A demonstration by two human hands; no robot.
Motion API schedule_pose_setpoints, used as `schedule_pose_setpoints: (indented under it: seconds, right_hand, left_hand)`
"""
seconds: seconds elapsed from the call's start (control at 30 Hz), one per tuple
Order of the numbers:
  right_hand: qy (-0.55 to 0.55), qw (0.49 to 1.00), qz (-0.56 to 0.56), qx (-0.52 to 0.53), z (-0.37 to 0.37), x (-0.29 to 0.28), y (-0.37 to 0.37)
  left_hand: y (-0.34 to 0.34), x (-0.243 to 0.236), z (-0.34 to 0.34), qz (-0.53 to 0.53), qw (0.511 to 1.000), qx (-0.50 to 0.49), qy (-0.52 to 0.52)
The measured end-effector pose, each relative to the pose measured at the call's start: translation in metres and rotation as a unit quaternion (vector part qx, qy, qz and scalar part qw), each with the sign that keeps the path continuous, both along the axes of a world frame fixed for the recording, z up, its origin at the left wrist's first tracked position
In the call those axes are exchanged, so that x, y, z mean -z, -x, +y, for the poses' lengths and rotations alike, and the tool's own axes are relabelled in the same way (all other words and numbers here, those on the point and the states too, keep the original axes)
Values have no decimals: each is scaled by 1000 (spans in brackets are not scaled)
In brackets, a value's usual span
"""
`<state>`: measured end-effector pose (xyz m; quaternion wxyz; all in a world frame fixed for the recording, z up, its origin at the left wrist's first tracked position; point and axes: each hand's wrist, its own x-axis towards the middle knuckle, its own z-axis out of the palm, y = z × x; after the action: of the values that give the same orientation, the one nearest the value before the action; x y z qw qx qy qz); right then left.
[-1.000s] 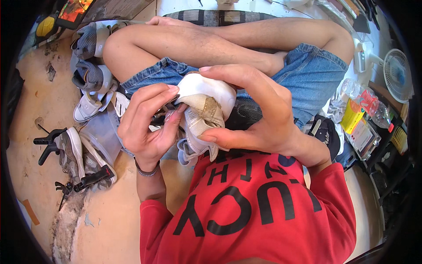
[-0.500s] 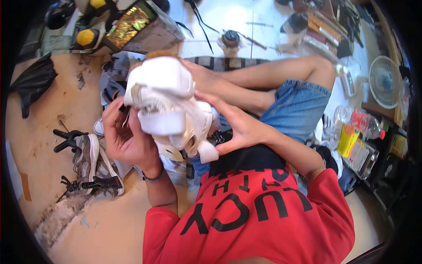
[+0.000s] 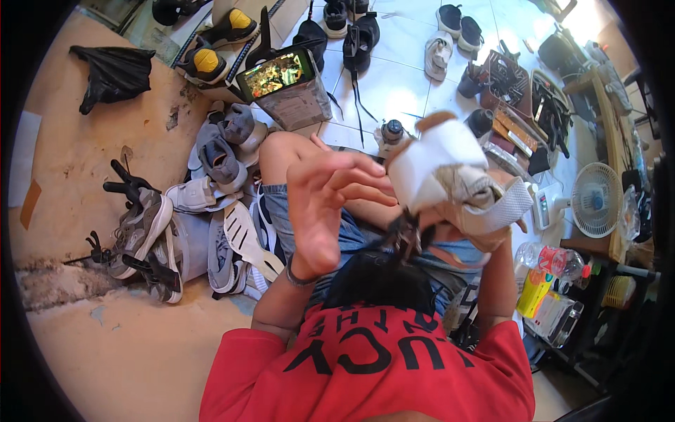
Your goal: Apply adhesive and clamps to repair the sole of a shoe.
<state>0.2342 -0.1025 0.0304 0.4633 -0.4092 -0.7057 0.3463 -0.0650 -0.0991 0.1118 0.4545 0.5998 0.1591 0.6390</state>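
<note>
The white shoe [image 3: 450,172] is raised high, just right of the picture's centre, toe toward twelve o'clock, tan lining and grey mesh showing at its heel end. The person's right hand [image 3: 503,232] is almost wholly hidden beneath it; only a thumb tip pokes out at the shoe's four o'clock, so the grip is underneath and closed on the shoe, though the fingers cannot be seen. The left hand [image 3: 327,211] is at the shoe's nine o'clock, spread wide, fingers splayed and curling toward the shoe, holding nothing; whether the fingertips touch it is hard to tell. A dark tangle, perhaps laces [image 3: 406,235], hangs at the shoe's six o'clock, too blurred to sort out. At eleven o'clock a phone [image 3: 275,73] leans on a box, screen lit. A pile of grey and white sneakers [image 3: 190,225] lies on the floor at nine o'clock. A small fan [image 3: 595,199] stands at three o'clock, partly cut by the rim.
</note>
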Motion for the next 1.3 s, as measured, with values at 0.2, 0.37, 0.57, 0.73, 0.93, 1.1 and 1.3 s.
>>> schedule_pose_setpoints:
  seconds: [0.2, 0.37, 0.57, 0.73, 0.93, 1.1, 1.3]
  right_hand:
    - [66, 982, 26, -177, -36, -24, 9]
    - [99, 947, -81, -294, -26, -50, 1]
    - [-72, 982, -12, -174, -25, -106, 8]
    - [-163, 974, 23, -157, -28, -137, 38]
    - [-149, 957, -15, -249, -23, -157, 1]
    - [-258, 960, -34, -103, -19, -157, 36]
    - [-329, 937, -115, 27, -2, -147, 90]
  left_hand:
    - [-35, 24, -19, -100, 934, 308, 149]
    - [-56, 41, -32, -286, 886, 319, 177]
    - [-47, 32, -17, -326, 888, 256, 199]
    - [-43, 31, 20, -269, 899, 342, 40]
    - [-33, 18, 25, -224, 943, 246, -9]
    - [-31, 16, 22, -210, 959, 188, -30]
    - [-40, 5, 14, -208, 968, 133, -53]
